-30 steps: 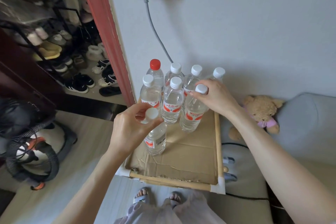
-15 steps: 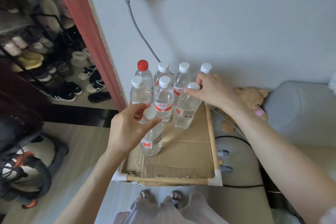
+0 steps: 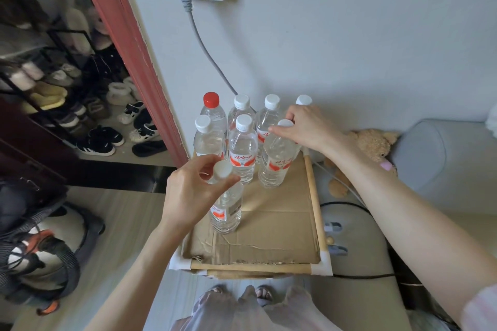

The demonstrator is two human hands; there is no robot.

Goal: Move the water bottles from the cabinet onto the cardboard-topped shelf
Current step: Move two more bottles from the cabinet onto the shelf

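From my head view, looking down, I am at the placing step: both my hands are setting water bottles onto the cardboard-topped shelf (image 3: 279, 226). My left hand (image 3: 192, 193) has its thumb and fingers curled round the neck of the near bottle (image 3: 226, 209), just under its white cap, and that bottle stands upright with its base on the cardboard, apart from the others and closer to me. My right hand (image 3: 304, 126) pinches the cap and neck of the right front bottle (image 3: 277, 161), fingertips closed round the top; this one leans a little and sits just beside the middle bottle (image 3: 243, 148) of the front row. Against the wall stand the rest of the group: the red-capped bottle (image 3: 212, 113) at the far left, two white-capped ones next to it, and one more whose cap only peeps out behind my right knuckles. The cabinet I draw from is not in sight here. I judge both bottles are down or very nearly so, though I cannot tell if the right one's base is fully seated. Next I should straighten the right bottle, nudge the near bottle up toward the row so it wastes no room, then loosen both grips gently so nothing topples into its neighbours.
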